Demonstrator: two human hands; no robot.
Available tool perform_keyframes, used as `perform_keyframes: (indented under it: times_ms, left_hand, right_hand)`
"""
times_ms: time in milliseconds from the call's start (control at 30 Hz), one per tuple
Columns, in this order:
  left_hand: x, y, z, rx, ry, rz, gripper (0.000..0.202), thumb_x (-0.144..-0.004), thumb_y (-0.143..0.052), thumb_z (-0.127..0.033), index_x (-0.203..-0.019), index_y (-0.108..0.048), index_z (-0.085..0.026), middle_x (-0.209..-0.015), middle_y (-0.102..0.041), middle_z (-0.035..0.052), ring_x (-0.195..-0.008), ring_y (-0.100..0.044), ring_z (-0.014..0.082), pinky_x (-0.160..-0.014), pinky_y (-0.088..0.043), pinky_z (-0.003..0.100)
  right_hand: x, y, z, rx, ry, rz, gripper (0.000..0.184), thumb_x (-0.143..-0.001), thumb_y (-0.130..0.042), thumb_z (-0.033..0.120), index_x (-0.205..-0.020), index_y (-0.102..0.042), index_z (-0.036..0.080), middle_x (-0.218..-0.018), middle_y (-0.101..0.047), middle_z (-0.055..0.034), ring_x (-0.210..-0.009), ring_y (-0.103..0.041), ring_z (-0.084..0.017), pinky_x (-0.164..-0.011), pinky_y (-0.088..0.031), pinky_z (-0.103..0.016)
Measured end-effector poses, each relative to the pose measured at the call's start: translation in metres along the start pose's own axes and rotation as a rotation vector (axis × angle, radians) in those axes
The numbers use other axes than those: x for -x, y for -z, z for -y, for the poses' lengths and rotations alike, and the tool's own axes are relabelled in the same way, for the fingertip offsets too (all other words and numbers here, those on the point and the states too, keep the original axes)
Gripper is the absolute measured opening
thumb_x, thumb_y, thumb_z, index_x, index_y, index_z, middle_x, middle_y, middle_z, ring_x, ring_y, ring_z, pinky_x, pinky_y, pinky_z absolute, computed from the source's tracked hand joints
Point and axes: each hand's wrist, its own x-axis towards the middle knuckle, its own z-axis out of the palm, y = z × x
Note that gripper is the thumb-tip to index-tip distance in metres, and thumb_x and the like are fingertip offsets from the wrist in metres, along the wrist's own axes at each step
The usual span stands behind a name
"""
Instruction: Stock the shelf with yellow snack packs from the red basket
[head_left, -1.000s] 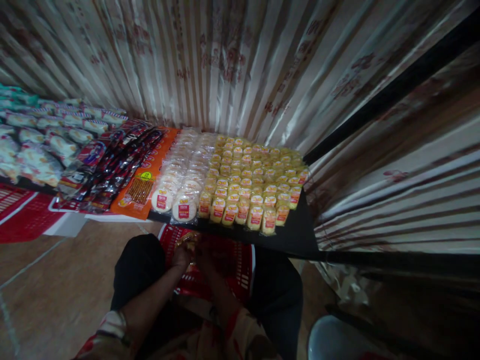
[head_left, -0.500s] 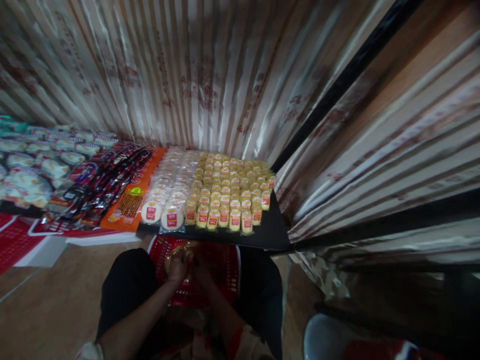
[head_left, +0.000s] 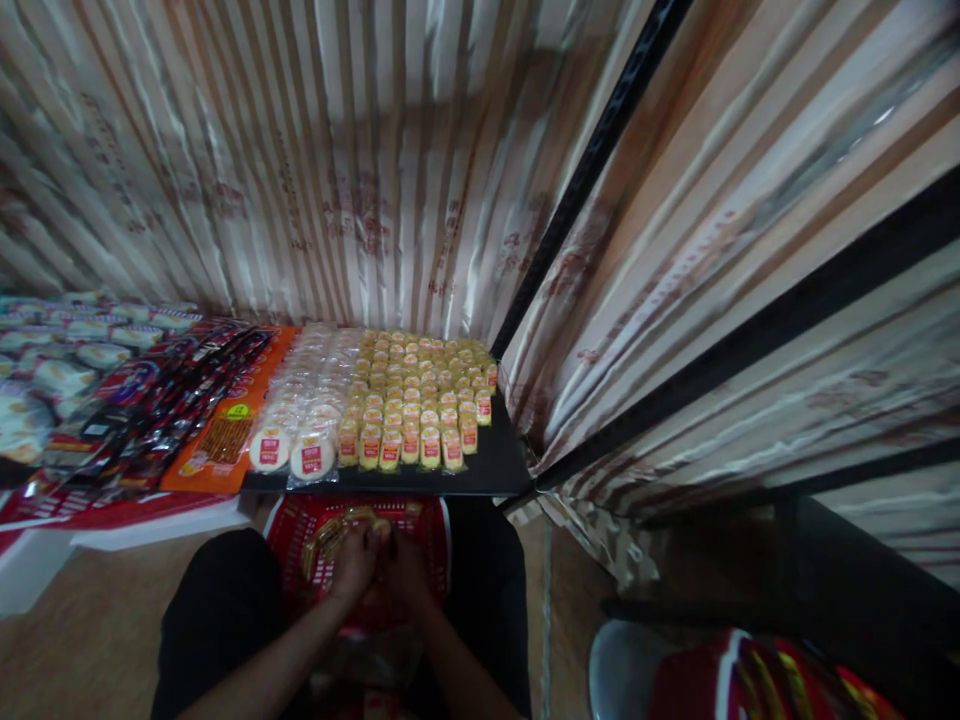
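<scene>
A red plastic basket (head_left: 291, 522) rests between my knees below the shelf edge. Inside it lie small yellowish wrapped packets (head_left: 324, 543), partly hidden and blurred. Both hands are over the basket, close together. My left hand (head_left: 355, 563) is closed, its fingers curled beside the packets. My right hand (head_left: 406, 568) is closed too, its fingertips meeting the left hand's. What sits between the fingers is too dark and small to make out.
On the black shelf (head_left: 491, 470) stand rows of yellow wrapped snacks (head_left: 410, 440), round white packaged crackers (head_left: 312, 456), an orange snack bag (head_left: 217, 440) and dark red packets (head_left: 142, 400). A black post (head_left: 577, 190) rises before striped sheeting. A grey stool (head_left: 615, 660) with red packages stands lower right.
The camera view has swung right, so the shelf and basket appear further left. My hands stay together over the basket, and more of the packets inside show.
</scene>
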Motion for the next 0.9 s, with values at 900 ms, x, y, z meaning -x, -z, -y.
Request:
perform_keyframes:
  times_ms: [900]
  left_hand:
    - [0.021,0.003,-0.142,0.297,-0.43,-0.016,0.018,-0.084,-0.046,-0.025,-0.09,-0.061,-0.016,-0.088,-0.06,0.0055,-0.083,-0.057,0.0166,-0.08,-0.046,0.03]
  right_hand:
    - [0.008,0.112,-0.024,0.13,0.247,-0.603,0.042,-0.079,-0.046,0.03,-0.114,-0.059,0.012,-0.108,-0.066,-0.0176,-0.098,-0.063,-0.026,-0.087,-0.052,-0.039]
